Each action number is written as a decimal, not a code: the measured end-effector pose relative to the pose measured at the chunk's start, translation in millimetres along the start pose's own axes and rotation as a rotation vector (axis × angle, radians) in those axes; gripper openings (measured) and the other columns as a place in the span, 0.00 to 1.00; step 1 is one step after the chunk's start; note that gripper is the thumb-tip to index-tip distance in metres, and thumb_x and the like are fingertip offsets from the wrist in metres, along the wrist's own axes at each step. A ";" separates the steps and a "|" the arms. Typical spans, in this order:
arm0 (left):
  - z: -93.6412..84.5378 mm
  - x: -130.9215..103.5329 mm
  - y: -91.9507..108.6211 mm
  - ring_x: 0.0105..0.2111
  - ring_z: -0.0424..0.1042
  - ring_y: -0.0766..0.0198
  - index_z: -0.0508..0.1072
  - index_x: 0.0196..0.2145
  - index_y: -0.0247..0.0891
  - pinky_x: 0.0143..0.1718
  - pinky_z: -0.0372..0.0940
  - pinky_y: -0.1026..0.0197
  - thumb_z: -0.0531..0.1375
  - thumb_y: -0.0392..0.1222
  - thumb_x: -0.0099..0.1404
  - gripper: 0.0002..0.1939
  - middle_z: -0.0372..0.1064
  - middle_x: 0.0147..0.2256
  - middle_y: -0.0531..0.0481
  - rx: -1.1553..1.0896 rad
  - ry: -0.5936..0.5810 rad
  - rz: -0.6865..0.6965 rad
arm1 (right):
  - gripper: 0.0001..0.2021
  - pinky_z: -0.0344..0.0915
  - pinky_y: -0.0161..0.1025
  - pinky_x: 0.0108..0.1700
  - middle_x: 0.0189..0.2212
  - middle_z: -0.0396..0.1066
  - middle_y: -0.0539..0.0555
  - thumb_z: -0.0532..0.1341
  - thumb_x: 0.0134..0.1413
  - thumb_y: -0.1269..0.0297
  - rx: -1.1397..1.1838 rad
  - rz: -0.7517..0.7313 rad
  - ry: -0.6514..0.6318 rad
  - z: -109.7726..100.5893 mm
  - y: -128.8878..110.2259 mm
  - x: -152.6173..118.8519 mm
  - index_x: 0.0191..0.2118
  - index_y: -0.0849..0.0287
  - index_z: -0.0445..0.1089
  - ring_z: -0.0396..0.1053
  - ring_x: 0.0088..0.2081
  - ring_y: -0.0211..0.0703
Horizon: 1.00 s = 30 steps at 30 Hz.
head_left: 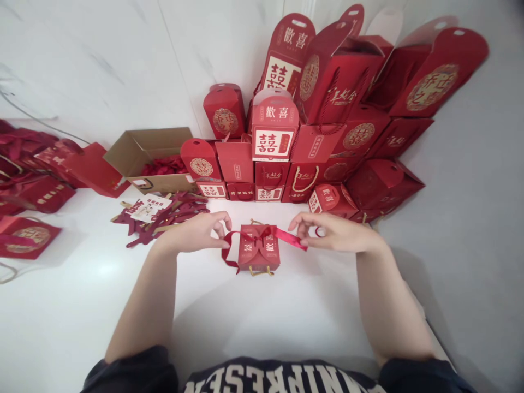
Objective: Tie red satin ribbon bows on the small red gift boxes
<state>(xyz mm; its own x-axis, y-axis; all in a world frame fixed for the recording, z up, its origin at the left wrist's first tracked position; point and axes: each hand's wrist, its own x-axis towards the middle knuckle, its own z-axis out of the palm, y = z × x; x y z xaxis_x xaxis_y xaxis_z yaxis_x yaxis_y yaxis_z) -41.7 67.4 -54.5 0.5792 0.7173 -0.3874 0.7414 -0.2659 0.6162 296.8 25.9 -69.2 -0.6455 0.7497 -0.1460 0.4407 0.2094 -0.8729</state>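
A small red gift box point(258, 261) with gold cord handles lies on the white table point(262, 311), its top flaps folded together. A red ribbon point(286, 238) crosses the box top, one end reaching right, the other hanging in a curve off the left side. My left hand point(207, 231) is beside the ribbon's left part, fingers curved and apart. On the other side, my right hand point(327, 231) hovers by the ribbon's right end, thumb and fingers apart. Whether any fingertip touches the ribbon is hard to tell.
Stacked red gift boxes point(274, 134) stand against the wall behind. Back left is an open cardboard box point(155, 143) holding red material, with a pile of dark red ribbons point(176, 215) before it. More red boxes point(28, 238) lie far left.
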 end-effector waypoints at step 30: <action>6.9 23.3 -15.0 0.24 0.66 0.67 0.79 0.27 0.35 0.26 0.59 0.68 0.64 0.51 0.54 0.14 0.73 0.24 0.51 -0.183 -0.242 0.083 | 0.20 0.48 0.31 0.20 0.18 0.55 0.43 0.62 0.47 0.45 0.204 0.171 -0.124 25.6 23.3 46.2 0.27 0.60 0.68 0.50 0.18 0.29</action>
<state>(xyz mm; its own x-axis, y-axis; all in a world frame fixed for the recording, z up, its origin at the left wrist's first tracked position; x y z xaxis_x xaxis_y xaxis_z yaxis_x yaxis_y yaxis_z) -37.0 83.6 -77.5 0.7152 0.5179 -0.4693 0.6276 -0.1804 0.7573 261.3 49.3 -108.2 -0.6494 0.6782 -0.3439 0.4234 -0.0532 -0.9044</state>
